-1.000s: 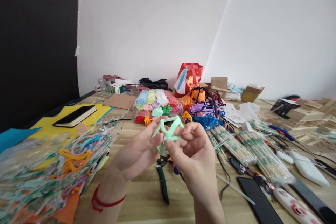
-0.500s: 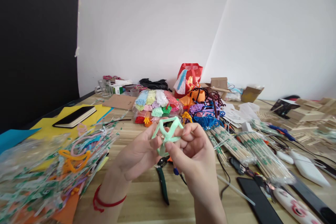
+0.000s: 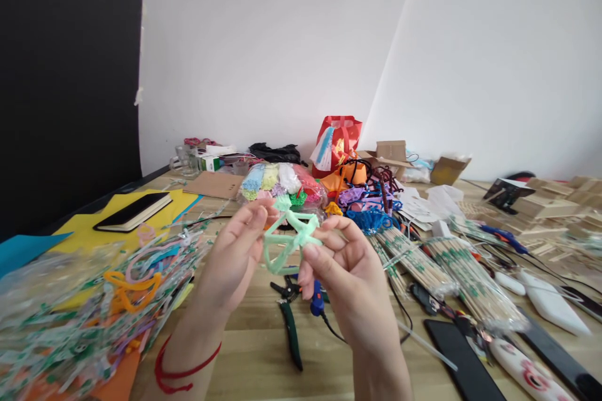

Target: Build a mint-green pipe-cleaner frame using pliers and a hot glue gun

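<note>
Green print runs along the clear wrappers of the bundled sticks (image 3: 475,282) on the right of the table (image 3: 254,366), too small to read. The green-and-white box (image 3: 211,163) at the back left carries marks that cannot be made out, and the red bag (image 3: 345,138) by the wall bears a gold design.

The mint-green frame (image 3: 301,239) is up above the table, between the two hands. Its joint, where several strips meet, sits by the right thumb, and an open loop reaches leftward and down from there; no clear long axis shows. The right hand (image 3: 350,269) pinches it near that joint. The left hand (image 3: 230,257) has thumb and forefinger drawn together beside its upper left; whether they grip a strip cannot be told. Below lie green-handled cutters (image 3: 290,333).
</note>
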`<state>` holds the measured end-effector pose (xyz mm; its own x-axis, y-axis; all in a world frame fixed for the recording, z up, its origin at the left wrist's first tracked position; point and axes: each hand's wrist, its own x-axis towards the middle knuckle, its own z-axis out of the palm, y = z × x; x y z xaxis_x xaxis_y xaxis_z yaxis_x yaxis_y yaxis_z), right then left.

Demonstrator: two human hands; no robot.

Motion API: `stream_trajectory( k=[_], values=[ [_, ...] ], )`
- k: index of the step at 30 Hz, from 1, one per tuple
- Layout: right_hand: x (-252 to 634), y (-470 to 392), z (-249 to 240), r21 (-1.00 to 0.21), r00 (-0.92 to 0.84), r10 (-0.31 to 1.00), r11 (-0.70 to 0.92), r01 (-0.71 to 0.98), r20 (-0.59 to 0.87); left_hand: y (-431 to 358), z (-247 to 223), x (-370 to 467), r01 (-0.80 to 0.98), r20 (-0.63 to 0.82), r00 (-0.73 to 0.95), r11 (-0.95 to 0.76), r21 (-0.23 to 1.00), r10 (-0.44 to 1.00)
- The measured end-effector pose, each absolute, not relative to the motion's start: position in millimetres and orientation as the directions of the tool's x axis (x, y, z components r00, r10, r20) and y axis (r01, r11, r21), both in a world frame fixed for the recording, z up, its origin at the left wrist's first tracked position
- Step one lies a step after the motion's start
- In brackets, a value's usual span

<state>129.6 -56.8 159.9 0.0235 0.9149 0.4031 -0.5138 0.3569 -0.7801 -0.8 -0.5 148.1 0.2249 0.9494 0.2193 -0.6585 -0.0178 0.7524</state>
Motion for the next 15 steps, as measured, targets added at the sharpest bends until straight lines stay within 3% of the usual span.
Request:
stream_trajectory(
  k=[3,6,8,10,12,15],
  values=[
    [130.3,-55.6,159.4,-0.777,0.003,0.912,0.351,-0.523,0.411,1.6,147.9,-2.3,-0.378,0.372,-0.207,-0.425,0.823,0.905],
    [129.7,-55.0,159.0,-0.779,0.009,0.913,0.352,-0.519,0.407,-2.9,149.0,-8.5,0.015,0.568,-0.333,-0.598,0.801,0.752],
    [128.6,-54.4,158.3,-0.785,0.012,0.912,0.359,-0.505,0.409,-8.1,151.1,-12.4,0.264,0.699,-0.28,-0.647,0.715,0.658],
    [127.5,-53.5,156.9,-0.796,0.022,0.911,0.371,-0.479,0.411,-12.7,153.4,-13.8,0.39,0.775,-0.151,-0.683,0.617,0.614],
    [126.6,-52.6,155.2,-0.815,0.041,0.913,0.381,-0.437,0.405,-15.6,155.1,-12.2,0.419,0.793,-0.014,-0.716,0.558,0.61],
    [126.0,-51.3,152.5,-0.85,0.084,0.914,0.4,-0.344,0.396,-16.9,156.4,-7.3,0.399,0.751,0.094,-0.716,0.573,0.653]
  ],
)
